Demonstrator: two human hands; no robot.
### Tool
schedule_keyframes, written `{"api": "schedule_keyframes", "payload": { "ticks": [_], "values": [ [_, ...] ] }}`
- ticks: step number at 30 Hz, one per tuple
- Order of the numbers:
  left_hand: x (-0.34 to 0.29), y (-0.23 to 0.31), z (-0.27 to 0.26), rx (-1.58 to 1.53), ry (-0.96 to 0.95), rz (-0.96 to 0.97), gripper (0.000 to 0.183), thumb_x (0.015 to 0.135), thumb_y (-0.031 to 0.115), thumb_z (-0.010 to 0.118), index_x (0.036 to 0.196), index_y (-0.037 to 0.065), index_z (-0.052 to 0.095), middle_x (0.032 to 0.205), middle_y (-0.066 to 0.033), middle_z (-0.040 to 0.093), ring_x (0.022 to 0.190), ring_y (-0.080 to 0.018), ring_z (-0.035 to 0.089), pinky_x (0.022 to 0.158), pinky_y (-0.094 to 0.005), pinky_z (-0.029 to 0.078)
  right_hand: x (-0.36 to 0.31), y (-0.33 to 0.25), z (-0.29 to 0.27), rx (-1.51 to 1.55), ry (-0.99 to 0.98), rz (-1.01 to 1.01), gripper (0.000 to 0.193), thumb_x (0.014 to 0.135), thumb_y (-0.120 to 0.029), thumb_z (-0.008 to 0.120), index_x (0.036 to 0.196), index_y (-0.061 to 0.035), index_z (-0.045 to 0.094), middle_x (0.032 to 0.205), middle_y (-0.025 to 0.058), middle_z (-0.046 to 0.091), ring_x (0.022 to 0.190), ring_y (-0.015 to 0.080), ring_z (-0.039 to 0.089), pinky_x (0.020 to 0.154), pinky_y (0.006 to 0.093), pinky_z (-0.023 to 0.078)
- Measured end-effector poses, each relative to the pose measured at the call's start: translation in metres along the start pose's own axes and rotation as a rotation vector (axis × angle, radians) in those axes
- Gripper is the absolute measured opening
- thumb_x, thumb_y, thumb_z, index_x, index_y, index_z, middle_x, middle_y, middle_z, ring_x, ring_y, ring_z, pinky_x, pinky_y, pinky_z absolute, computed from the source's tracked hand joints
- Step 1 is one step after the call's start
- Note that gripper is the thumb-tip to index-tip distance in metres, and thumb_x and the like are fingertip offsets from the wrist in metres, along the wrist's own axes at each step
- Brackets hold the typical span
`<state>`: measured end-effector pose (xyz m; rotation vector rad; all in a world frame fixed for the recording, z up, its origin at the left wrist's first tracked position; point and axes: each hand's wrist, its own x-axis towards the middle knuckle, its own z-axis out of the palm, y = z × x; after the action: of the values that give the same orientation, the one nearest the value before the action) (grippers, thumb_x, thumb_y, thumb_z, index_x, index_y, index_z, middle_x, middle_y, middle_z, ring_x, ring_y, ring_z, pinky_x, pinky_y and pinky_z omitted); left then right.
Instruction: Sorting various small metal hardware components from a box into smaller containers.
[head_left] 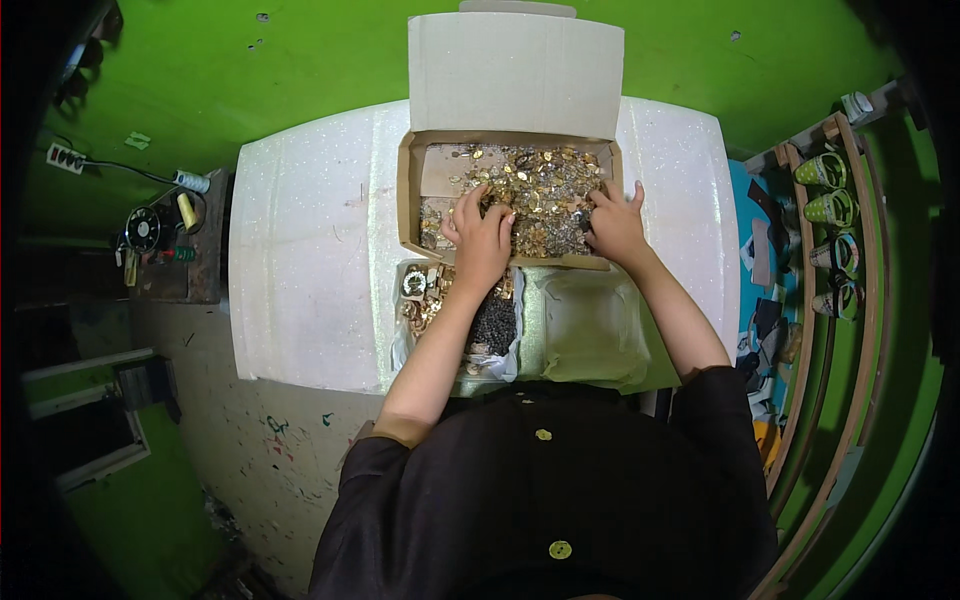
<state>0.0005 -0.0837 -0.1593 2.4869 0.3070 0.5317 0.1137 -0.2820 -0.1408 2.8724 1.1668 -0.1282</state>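
A shallow brown cardboard box with its pale lid raised holds a heap of small shiny metal pieces, mostly gold and silver. Over the left of the heap my left hand is bent, thumb and forefinger close together at a gold-coloured bit too small to name; the other fingers curl over the pieces. At the box's right side my right hand reaches into the heap with fingers apart, one stretched outward. Its lower fingertips are partly hidden among the pieces. Beneath my left forearm, a white-lined tray holds gold pieces and dark beads.
A pale greenish square container stands right of the tray on the glittery white table. Against the green wall, a side stand carries a round black device at left. A wooden rack with sandals is at right.
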Motion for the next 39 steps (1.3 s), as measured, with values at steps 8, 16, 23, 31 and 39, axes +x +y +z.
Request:
{"api": "schedule_keyframes", "payload": {
  "ticks": [8, 16, 23, 31, 39],
  "values": [
    [-0.001, -0.004, -0.001, -0.08, 0.011, -0.021, 0.011, 0.085, 0.019, 0.059, 0.091, 0.013, 0.065, 0.132, -0.0132, 0.043, 0.128, -0.0318, 0.031, 0.101, -0.0528, 0.014, -0.01, 0.0, -0.011, 0.165, 0.061, 0.114, 0.01, 0.077, -0.014, 0.062, 0.08, -0.0079, 0.069, 0.121, 0.0044, 0.05, 0.128, 0.0282, 0.033, 0.098, 0.0697, 0.013],
    [0.003, -0.006, -0.012, -0.203, -0.027, -0.087, 0.014, 0.083, 0.025, 0.065, 0.09, 0.014, 0.07, 0.136, -0.0123, 0.042, 0.13, -0.0305, 0.028, 0.103, -0.0454, 0.011, -0.036, -0.018, -0.028, 0.268, 0.301, 0.17, 0.01, 0.081, -0.016, 0.06, 0.085, -0.0134, 0.068, 0.126, 0.0039, 0.047, 0.13, 0.0311, 0.029, 0.097, 0.0695, 0.009],
    [-0.015, 0.013, -0.054, -0.238, -0.033, -0.119, 0.016, 0.081, 0.029, 0.068, 0.09, 0.016, 0.072, 0.139, -0.0101, 0.041, 0.132, -0.0299, 0.027, 0.105, -0.0453, 0.011, -0.065, -0.05, -0.04, 0.17, 0.565, 0.065, 0.009, 0.079, -0.022, 0.065, 0.087, -0.0188, 0.067, 0.126, 0.0, 0.047, 0.128, 0.0271, 0.03, 0.095, 0.068, 0.009],
    [-0.06, 0.015, -0.092, -0.25, -0.089, -0.218, 0.018, 0.08, 0.029, 0.068, 0.091, 0.016, 0.072, 0.138, -0.01, 0.043, 0.13, -0.0298, 0.033, 0.106, -0.0476, 0.016, -0.093, -0.087, -0.04, 0.214, 0.605, 0.029, 0.01, 0.077, -0.023, 0.067, 0.086, -0.0199, 0.069, 0.125, 0.0005, 0.048, 0.128, 0.0288, 0.028, 0.096, 0.0652, 0.007],
    [-0.121, -0.023, -0.119, -0.214, -0.052, -0.357, 0.018, 0.079, 0.031, 0.069, 0.09, 0.017, 0.073, 0.138, -0.011, 0.042, 0.129, -0.0287, 0.03, 0.103, -0.0437, 0.013, -0.12, -0.105, -0.013, 0.254, 0.491, 0.003, 0.007, 0.076, -0.024, 0.067, 0.079, -0.0177, 0.067, 0.125, 0.0013, 0.049, 0.127, 0.0269, 0.032, 0.096, 0.0647, 0.008]
  ]
}}
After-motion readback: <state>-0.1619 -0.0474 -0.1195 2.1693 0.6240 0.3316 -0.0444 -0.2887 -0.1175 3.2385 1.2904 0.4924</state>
